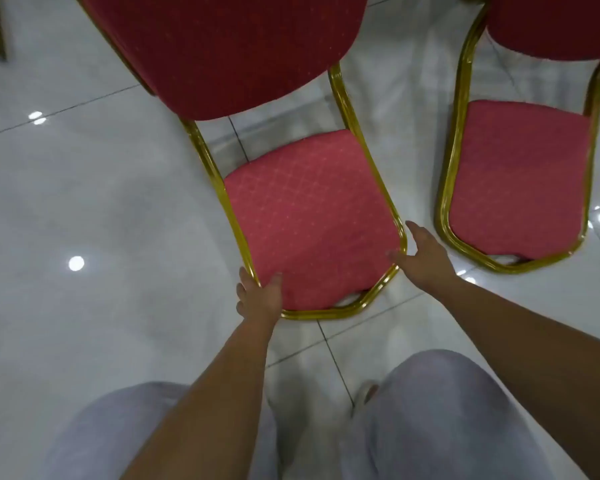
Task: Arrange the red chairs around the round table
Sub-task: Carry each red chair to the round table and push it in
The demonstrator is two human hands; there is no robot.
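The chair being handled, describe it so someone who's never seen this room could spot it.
On the glossy tiled floor stand two red, gold-framed chairs side by side. The handled chair is the left one, straight ahead of the person's knees. Unlike the right chair, it has the left hand gripping one front seat corner and the right hand open at the other.

Banquet hall: red chairs (309, 220), glossy tiles (101, 209)

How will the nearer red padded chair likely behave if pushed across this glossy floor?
The red padded chair with its gold metal tube frame should stay stiff. It would probably slide readily, as the glossy pale tiled floor looks smooth. Its tall back may make it tippy if pushed high; the left hand grips low, at the seat.
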